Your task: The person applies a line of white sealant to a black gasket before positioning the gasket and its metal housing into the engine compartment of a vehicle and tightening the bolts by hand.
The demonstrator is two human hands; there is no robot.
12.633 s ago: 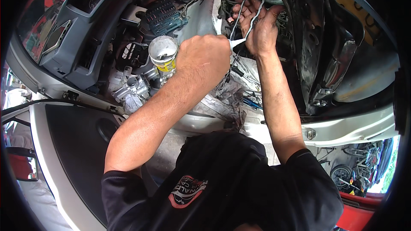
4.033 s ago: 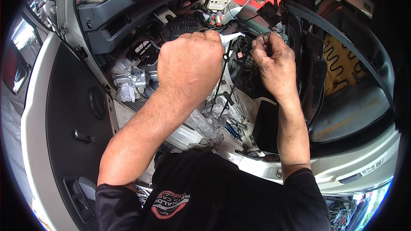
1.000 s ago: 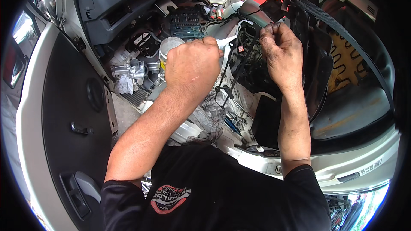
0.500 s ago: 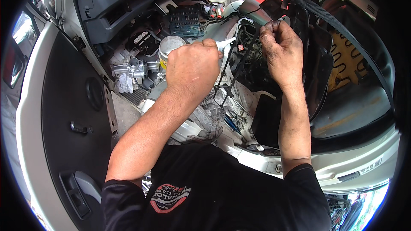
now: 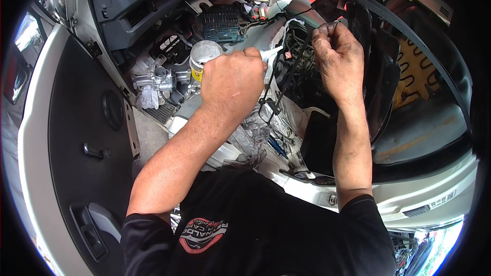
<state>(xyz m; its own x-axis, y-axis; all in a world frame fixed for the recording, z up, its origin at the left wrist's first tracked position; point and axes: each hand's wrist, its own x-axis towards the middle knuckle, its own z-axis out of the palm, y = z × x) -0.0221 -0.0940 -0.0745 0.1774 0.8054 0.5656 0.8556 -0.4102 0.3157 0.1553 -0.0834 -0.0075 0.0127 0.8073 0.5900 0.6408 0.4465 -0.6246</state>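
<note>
Dashboard (image 5: 115, 2) at far left and worn seat (image 5: 424, 130) at right surround us. Our left hand (image 5: 232, 79) grips a white-nozzled tube (image 5: 273, 53), its tip now farther from our right hand (image 5: 340, 59), whose pinched fingers seemingly hold the dark looped strip (image 5: 276, 106) hanging between; we judge application there paused.

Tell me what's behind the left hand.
A round tub with a yellow label: its top and left side show past the left hand, which covers its lower right. Anything else directly behind the hand cannot be seen.
</note>
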